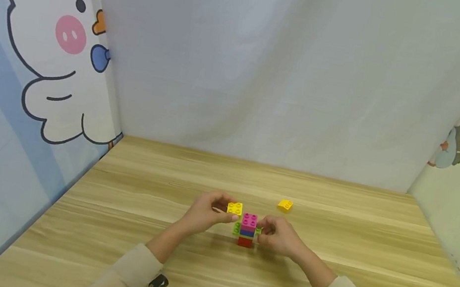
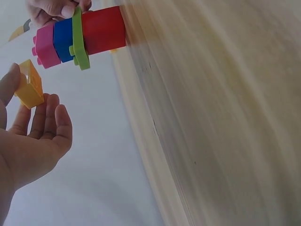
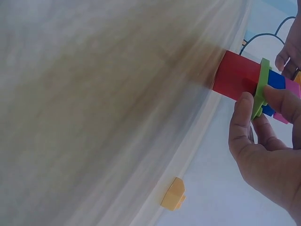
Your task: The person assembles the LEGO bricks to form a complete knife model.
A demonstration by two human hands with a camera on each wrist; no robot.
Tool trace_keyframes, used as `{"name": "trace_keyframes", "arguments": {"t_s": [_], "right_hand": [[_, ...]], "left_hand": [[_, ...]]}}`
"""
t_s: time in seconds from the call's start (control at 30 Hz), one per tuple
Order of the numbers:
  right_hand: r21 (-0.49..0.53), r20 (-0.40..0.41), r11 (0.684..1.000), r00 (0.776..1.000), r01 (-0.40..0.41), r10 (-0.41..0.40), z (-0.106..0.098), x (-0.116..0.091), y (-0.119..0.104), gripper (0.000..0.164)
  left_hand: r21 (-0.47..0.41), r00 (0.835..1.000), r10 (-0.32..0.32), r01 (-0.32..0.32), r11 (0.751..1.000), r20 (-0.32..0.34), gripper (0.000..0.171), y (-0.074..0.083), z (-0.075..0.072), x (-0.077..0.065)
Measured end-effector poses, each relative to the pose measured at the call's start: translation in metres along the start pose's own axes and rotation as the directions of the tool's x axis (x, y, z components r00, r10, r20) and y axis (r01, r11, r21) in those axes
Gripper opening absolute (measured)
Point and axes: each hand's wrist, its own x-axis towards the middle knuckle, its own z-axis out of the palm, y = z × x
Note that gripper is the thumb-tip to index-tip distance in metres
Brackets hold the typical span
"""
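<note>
A stack of toy bricks stands upright on the table: a red brick point(image 1: 245, 242) at the bottom, a thin green plate point(image 2: 80, 40) jutting out on both sides, a blue brick point(image 2: 63, 39) and a pink brick point(image 1: 250, 221) on top. My left hand point(image 1: 205, 213) pinches a yellow brick point(image 1: 235, 208) between thumb and fingers, just left of the pink brick and apart from it. With thumb and fingers, my right hand point(image 1: 280, 235) grips the right end of the green plate, as the right wrist view also shows.
A second yellow brick point(image 1: 285, 205), with a curved or slanted side, lies on the wooden table point(image 1: 163, 168) behind the right hand. A pale curtain point(image 1: 269, 69) hangs along the table's far edge, with printed panels left and right.
</note>
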Motion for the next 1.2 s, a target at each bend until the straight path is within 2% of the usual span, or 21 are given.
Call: {"name": "trace_keyframes", "arguments": {"t_s": [0.4,0.57,1.0,1.2], "right_hand": [[0.023,0.015,0.999,0.999,0.038,-0.039,0.0,0.0,0.001,0.023],[0.014,0.016,0.999,0.999,0.052,-0.052,0.0,-0.001,0.0,0.023],[0.017,0.016,0.997,0.997,0.08,-0.08,-0.002,-0.001,0.002,0.023],[0.019,0.011,0.997,0.997,0.077,-0.077,-0.001,-0.001,0.001,0.022]], "left_hand": [[-0.063,1.0,0.008,-0.01,0.998,-0.019,0.035,0.008,0.02,0.006],[-0.069,1.0,-0.007,0.006,0.998,-0.016,0.033,0.012,0.026,0.009],[-0.066,1.0,0.002,-0.002,0.998,0.003,0.031,0.011,0.032,0.009],[-0.036,1.0,-0.001,0.002,0.999,0.016,0.03,0.009,0.032,0.01]]}}
